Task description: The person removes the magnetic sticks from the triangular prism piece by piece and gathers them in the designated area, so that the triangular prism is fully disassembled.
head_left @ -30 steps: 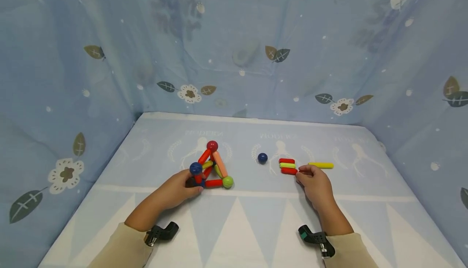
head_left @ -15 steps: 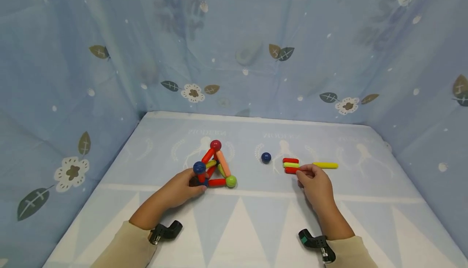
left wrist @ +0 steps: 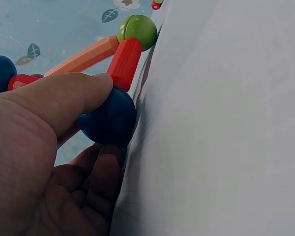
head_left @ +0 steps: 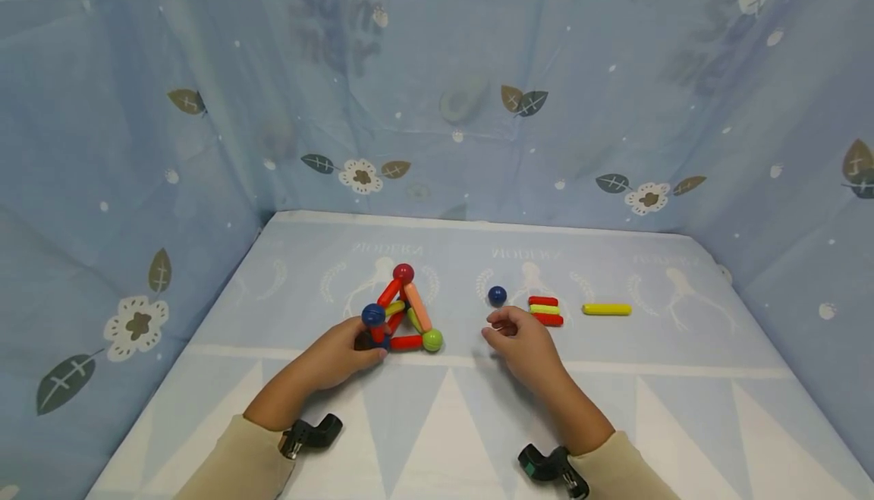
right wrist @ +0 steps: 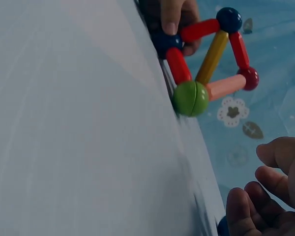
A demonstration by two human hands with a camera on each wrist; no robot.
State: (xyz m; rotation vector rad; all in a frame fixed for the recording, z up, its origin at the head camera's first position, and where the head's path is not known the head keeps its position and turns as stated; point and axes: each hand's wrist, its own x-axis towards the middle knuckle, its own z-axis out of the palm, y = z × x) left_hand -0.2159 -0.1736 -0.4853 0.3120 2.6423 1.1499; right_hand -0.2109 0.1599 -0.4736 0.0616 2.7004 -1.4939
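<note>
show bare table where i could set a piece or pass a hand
Bare table: right of the yellow rod; the near stretch between the wrist cameras; a narrow gap between green ball and right grip. Crowded: the ball-and-rod frame in the left grip, and the loose blue ball and three short rods beside the right grip.

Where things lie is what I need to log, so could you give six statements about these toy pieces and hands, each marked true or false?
1. The left hand grips the toy frame at a blue ball. True.
2. Three short sticks lie side by side. True.
3. The long yellow stick touches them. False: it lies apart, to their right.
4. The frame's near right corner ball is red. False: it is green.
5. A loose blue ball lies left of the short sticks. True.
6. The right hand holds the yellow stick. False: that stick lies away from it.
</note>
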